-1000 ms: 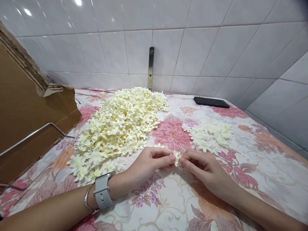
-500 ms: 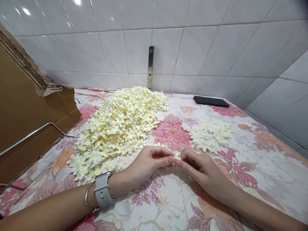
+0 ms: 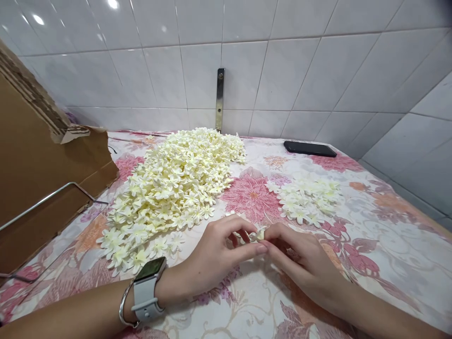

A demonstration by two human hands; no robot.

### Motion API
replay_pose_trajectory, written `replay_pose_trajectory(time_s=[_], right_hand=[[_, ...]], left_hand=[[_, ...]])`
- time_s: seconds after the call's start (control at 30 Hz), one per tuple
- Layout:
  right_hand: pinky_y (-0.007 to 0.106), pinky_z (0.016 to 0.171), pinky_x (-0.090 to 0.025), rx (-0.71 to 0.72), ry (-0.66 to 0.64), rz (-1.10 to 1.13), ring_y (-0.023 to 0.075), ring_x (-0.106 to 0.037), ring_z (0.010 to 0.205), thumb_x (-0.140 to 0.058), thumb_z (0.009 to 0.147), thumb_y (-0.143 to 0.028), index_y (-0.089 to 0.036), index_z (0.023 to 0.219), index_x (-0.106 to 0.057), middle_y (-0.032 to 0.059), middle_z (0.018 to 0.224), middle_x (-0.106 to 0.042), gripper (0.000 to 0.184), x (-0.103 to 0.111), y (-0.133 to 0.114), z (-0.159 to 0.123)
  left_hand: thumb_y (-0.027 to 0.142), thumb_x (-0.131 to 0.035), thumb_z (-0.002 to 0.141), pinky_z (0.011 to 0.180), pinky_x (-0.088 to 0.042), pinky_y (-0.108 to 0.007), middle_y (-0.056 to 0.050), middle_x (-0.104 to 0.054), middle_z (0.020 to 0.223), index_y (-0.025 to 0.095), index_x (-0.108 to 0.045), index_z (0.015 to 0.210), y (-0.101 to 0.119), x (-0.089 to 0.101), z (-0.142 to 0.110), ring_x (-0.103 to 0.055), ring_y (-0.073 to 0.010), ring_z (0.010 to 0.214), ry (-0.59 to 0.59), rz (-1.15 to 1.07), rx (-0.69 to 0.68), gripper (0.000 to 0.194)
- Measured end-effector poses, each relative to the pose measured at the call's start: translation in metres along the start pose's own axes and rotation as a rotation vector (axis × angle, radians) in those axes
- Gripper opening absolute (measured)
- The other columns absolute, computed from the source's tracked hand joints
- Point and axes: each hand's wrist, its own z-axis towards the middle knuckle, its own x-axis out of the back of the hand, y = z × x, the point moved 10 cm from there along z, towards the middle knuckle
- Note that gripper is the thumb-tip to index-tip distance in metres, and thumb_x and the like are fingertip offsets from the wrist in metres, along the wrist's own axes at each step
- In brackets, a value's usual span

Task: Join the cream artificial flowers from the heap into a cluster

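Between my fingertips is a small white flower (image 3: 260, 234) with a pale yellow tint, partly hidden by them. My right hand (image 3: 305, 256) pinches it between thumb and forefinger. From the other side my left hand (image 3: 221, 249) closes on it, its thumb tip meeting the right fingers and its forefinger arched above. A large heap of similar flowers (image 3: 176, 181) lies beyond my left hand. Past my right hand is a smaller, flatter group of white flowers (image 3: 309, 200). A few more flowers show just behind my left fingers, mostly covered.
A floral tablecloth (image 3: 247, 301) covers the table. At the left stands a torn brown cardboard box (image 3: 52, 160) beside a bent metal wire (image 3: 45, 200). A black phone (image 3: 310, 149) lies near the tiled wall (image 3: 282, 70), which bears a metal strip (image 3: 220, 99).
My left wrist has rolled, so the watch face shows more. The left thumb has slid right towards the right fingertips, and the left forefinger has lifted into an arch. The flower stays between both hands.
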Motion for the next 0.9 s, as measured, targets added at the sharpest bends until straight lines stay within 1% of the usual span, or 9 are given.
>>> replay_pose_trajectory(time_s=[0.1,0.2,0.27,0.37,0.53,0.63,0.7,0.77,0.9], right_hand=[[0.024,0.048,-0.038,-0.063,0.107,0.046,0.0124,-0.048,0.055,-0.055,0.085,-0.033,-0.022,0.082,-0.050,-0.0006,0.072,-0.054,0.012,0.011,0.007,-0.001],[0.024,0.054,-0.043,-0.111,0.022,0.136,0.0137,-0.055,0.063,-0.057,0.084,-0.035,-0.023,0.096,-0.055,0.0032,0.089,-0.061,0.017,0.004,0.011,0.002],[0.025,0.056,-0.043,-0.126,-0.056,0.165,0.0144,-0.056,0.063,-0.055,0.086,-0.036,-0.022,0.087,-0.062,0.0023,0.079,-0.064,0.016,-0.003,0.011,0.003],[0.024,0.055,-0.042,-0.178,-0.064,0.268,0.0138,-0.054,0.060,-0.059,0.083,-0.040,-0.020,0.068,-0.062,-0.0004,0.062,-0.058,0.026,-0.003,0.015,0.003],[0.024,0.058,-0.042,-0.250,-0.157,0.590,0.0129,-0.052,0.065,-0.063,0.079,-0.045,-0.021,0.076,-0.055,-0.0018,0.070,-0.053,0.026,-0.017,0.014,-0.002],[0.025,0.060,-0.043,-0.329,-0.244,0.648,0.0145,-0.053,0.068,-0.063,0.079,-0.048,-0.021,0.079,-0.055,-0.0010,0.072,-0.055,0.027,-0.031,0.012,-0.008],[0.025,0.059,-0.042,-0.337,-0.215,0.591,0.0143,-0.051,0.066,-0.061,0.080,-0.048,-0.019,0.070,-0.058,-0.0006,0.067,-0.054,0.031,-0.030,0.012,-0.007],[0.025,0.056,-0.040,-0.305,-0.124,0.515,0.0138,-0.049,0.061,-0.057,0.082,-0.049,-0.018,0.060,-0.060,-0.0004,0.062,-0.052,0.038,-0.019,0.012,-0.004],[0.027,0.058,-0.041,-0.278,-0.013,0.410,0.0158,-0.052,0.062,-0.052,0.086,-0.047,-0.019,0.061,-0.066,0.0020,0.064,-0.058,0.040,-0.002,0.018,-0.001]], left_hand=[[0.026,-0.062,0.082,0.070,-0.041,-0.023,-0.001,-0.063,0.079,0.017,-0.068,0.076,-0.006,-0.003,0.003,-0.056,-0.0140,0.076,-0.029,-0.144,0.029,0.012],[0.022,-0.063,0.079,0.069,-0.041,-0.022,0.000,-0.063,0.074,0.016,-0.068,0.070,-0.012,-0.002,0.007,-0.055,-0.0131,0.072,-0.026,-0.226,0.071,0.012],[0.021,-0.066,0.075,0.065,-0.041,-0.022,0.000,-0.062,0.069,0.015,-0.068,0.066,-0.018,-0.001,0.008,-0.054,-0.0130,0.068,-0.014,-0.243,0.136,0.011],[0.022,-0.070,0.069,0.060,-0.041,-0.022,0.000,-0.062,0.063,0.014,-0.068,0.063,-0.026,-0.004,0.008,-0.054,-0.0124,0.062,-0.029,-0.312,0.234,0.011],[0.025,-0.077,0.061,0.055,-0.039,-0.022,0.001,-0.060,0.057,0.014,-0.067,0.058,-0.031,-0.012,0.003,-0.052,-0.0103,0.055,-0.061,-0.474,0.327,0.016],[0.025,-0.079,0.060,0.054,-0.042,-0.024,0.001,-0.061,0.056,0.015,-0.062,0.059,-0.033,-0.015,0.001,-0.056,-0.0123,0.054,-0.065,-0.551,0.349,0.020],[0.023,-0.079,0.060,0.054,-0.043,-0.023,0.002,-0.061,0.058,0.015,-0.060,0.061,-0.030,-0.010,0.004,-0.056,-0.0117,0.055,-0.035,-0.515,0.294,0.021],[0.022,-0.078,0.063,0.057,-0.043,-0.022,0.002,-0.060,0.065,0.015,-0.061,0.067,-0.025,-0.001,0.006,-0.055,-0.0101,0.059,0.029,-0.438,0.220,0.019],[0.028,-0.072,0.072,0.063,-0.044,-0.022,0.002,-0.058,0.075,0.019,-0.064,0.085,-0.022,0.006,0.005,-0.057,-0.0121,0.072,0.092,-0.375,0.187,0.018]])
